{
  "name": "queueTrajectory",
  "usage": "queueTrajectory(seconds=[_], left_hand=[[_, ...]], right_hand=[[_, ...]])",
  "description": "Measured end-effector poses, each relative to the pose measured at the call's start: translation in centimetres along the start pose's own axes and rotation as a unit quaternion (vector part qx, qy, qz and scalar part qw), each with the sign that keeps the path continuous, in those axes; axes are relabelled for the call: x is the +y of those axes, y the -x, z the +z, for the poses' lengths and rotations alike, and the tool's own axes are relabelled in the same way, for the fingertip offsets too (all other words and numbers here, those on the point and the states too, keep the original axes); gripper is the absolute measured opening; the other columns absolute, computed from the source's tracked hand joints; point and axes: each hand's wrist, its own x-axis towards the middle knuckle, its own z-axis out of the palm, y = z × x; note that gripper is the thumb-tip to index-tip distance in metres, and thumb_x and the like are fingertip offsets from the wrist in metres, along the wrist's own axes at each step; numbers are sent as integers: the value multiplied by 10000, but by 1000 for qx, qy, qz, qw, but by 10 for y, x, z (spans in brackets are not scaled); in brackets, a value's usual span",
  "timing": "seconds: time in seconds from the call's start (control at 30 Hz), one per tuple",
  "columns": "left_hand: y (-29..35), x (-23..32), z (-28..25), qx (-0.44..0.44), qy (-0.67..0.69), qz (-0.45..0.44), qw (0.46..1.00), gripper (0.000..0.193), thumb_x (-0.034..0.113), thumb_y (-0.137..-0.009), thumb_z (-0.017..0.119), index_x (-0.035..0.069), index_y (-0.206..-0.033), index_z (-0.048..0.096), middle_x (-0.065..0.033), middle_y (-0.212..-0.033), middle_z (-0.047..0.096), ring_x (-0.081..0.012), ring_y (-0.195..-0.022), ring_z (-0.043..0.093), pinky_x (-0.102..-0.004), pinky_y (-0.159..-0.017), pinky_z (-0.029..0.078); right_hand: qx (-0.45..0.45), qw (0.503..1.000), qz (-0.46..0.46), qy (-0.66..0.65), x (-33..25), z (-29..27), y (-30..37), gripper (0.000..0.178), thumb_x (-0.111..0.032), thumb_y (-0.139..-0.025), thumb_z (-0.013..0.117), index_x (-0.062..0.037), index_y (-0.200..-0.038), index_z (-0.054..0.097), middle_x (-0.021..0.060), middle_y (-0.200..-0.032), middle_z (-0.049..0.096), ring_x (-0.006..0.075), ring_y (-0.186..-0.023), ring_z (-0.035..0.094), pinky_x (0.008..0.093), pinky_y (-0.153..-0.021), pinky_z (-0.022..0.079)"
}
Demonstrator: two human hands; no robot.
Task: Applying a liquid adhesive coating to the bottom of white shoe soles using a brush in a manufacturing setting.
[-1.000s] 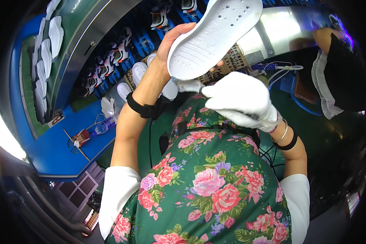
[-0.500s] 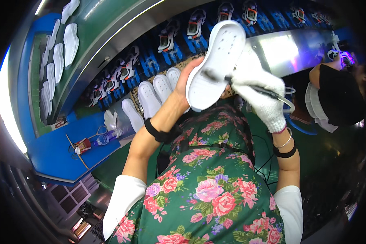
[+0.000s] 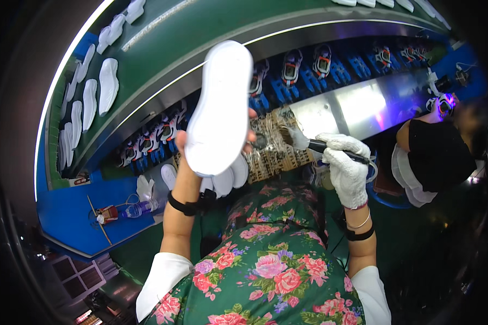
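Observation:
A white shoe sole [image 3: 219, 108] stands raised in my bare left hand [image 3: 184, 145], its smooth, plain face showing. My thumb and fingertips wrap round its edges from behind; the palm is hidden. To the right, my right hand [image 3: 348, 172], in a white knit glove, is closed round the black handle of a brush [image 3: 296, 137]. Its pale bristles are apart from the sole, over a taped cardboard sheet [image 3: 279, 157]. A thin tube [image 3: 373, 170] shows by the handle's rear end. More white soles [image 3: 223, 183] lie below and behind the raised one.
Beyond, white soles [image 3: 108, 85] lie on a green conveyor belt [image 3: 157, 54]. Shoe uppers [image 3: 291, 67] sit along a blue rack below it. A shiny metal surface [image 3: 363, 105] stretches right, toward a person in black [image 3: 439, 154]. A blue table [image 3: 65, 216] at left bears a plastic bottle [image 3: 138, 209].
My left hand has moved left and turned the sole from its hole-dotted face to its smooth face. The brush has come off the sole, and my right hand has moved lower.

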Motion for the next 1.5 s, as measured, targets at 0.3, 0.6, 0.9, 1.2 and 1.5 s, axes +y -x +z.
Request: queueTrajectory(seconds=[0.3,0.6,0.9,1.2,1.5], left_hand=[[-99,105,-56,136,286,232,920,928,661,-971,357,-1,-1568,97,-311,-1597,122,-488,-1417,300,-609,-1145,312],[-210,31,-15,272,-353,159,881,803,346,-885,696,-57,-1481,339,-279,-1379,507,-371,-1229,550,-418,-1028,471],[-369,-8,-40,263,-829,89,486,838,470,-772,776,53,-1433,472,-323,-1382,457,-463,-1274,412,-468,-1077,388],[-289,26,-31,263,-274,318,868,317,319,-964,656,51,-1119,588,-174,-1172,594,-315,-1194,540,-507,-1007,477],[-61,-7,32,312,-200,237,898,737,87,-785,636,5,-1474,388,-156,-1262,583,-285,-1152,604,-426,-1082,448]], right_hand=[[37,997,36,58,68,-16,4,175,87,-793,717,35,-958,744,162,-1004,744,176,-874,704,266,-803,566],[100,992,62,45,73,-35,20,165,60,-813,703,57,-977,726,152,-970,743,135,-717,662,232,-647,525],[179,983,33,0,60,-72,18,192,99,-812,659,77,-998,702,170,-1002,729,146,-718,661,224,-634,534],[157,985,65,-5,60,-84,26,195,70,-825,669,73,-1016,704,170,-1021,727,163,-769,683,227,-648,545],[120,988,83,-52,61,-52,-6,182,52,-838,641,55,-1012,696,198,-1051,710,162,-711,623,262,-698,521]])
